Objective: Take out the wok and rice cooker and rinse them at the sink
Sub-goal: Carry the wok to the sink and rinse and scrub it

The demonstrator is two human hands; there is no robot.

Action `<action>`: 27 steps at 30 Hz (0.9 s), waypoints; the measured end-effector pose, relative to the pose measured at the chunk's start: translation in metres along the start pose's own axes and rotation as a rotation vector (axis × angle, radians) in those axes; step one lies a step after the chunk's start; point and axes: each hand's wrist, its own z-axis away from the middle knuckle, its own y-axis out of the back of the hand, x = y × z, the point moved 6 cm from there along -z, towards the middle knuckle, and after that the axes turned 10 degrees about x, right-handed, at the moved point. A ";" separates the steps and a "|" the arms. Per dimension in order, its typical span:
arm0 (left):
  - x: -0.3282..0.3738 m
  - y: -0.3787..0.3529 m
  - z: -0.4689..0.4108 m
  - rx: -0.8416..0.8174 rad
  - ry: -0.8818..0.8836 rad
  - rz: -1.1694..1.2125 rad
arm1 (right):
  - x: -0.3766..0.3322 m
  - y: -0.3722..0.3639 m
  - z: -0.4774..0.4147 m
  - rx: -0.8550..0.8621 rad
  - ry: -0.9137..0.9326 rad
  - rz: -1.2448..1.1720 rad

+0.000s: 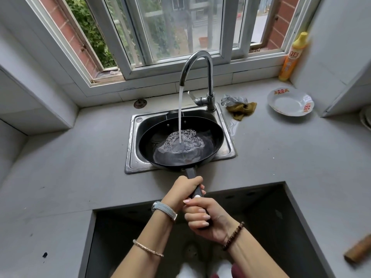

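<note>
The rinsing step is in hand: both the left hand (185, 190) and right hand (204, 217) have fingers (197, 216) wrapped round the handle of the wok (180, 143), held over the sink (132, 157) under the running tap (197, 63). Next, I judge, comes swirling and tipping the water out; no rice cooker is in view.

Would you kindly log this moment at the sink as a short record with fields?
wok: held over the sink, under the running stream, water pooling inside
left hand: grips the handle nearer the pan
right hand: grips the handle's end
faucet: on
rice cooker: not in view
counter, right of sink: crumpled cloths, white plate, yellow bottle by the window
</note>
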 end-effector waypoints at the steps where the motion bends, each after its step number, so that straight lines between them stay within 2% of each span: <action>1: -0.001 0.000 -0.001 -0.004 -0.003 -0.001 | 0.001 0.001 -0.001 -0.007 -0.004 0.007; 6: -0.007 0.001 0.001 -0.038 -0.026 -0.062 | 0.005 0.008 -0.002 -0.026 -0.033 0.084; 9: -0.016 0.002 -0.001 -0.063 -0.039 -0.058 | 0.011 0.020 -0.005 0.026 -0.045 0.181; 16: -0.056 -0.001 -0.001 -0.178 -0.071 -0.135 | 0.023 0.060 -0.003 0.336 -0.087 0.358; 21: -0.080 -0.011 0.004 -0.267 -0.032 -0.114 | 0.021 0.095 -0.007 0.552 -0.038 0.496; 27: -0.065 -0.015 0.010 -0.293 -0.033 -0.070 | 0.008 0.085 -0.004 0.521 0.016 0.580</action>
